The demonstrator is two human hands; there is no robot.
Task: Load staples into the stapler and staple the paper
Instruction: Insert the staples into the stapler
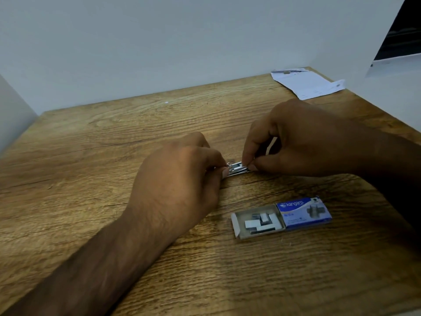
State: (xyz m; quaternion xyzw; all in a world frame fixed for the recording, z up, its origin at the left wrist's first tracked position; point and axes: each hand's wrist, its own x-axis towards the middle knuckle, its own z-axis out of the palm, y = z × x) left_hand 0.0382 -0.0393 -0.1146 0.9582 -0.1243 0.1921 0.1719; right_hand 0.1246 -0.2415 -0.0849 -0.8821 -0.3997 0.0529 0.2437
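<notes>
The small metal stapler [237, 169] lies low over the wooden table [114, 137], in the middle, between both hands. The left hand [180, 179] has its fingers curled around the left end of it and holds it firm. The right hand [296, 137] pinches the right part of the stapler with thumb and forefinger, the other fingers bent above. I cannot tell whether a strip of staples is also between these fingertips, because they cover that place.

I judge that the step in hand is the loading: the metal channel looks open on top. To do it well, the left hand should hold the body steady and level, so that the channel does not tilt. The right hand should put the strip with its legs down, straight along the channel, and push it to the front without force. A strip that goes in crooked may break or jam.

The staple box [281, 216] is near the right hand, toward the person, with its tray pulled out. The staple strips [257, 221] in it lie in short pieces, so a longer piece is the better choice. The paper [307, 83] waits at the far right corner, well apart.
</notes>
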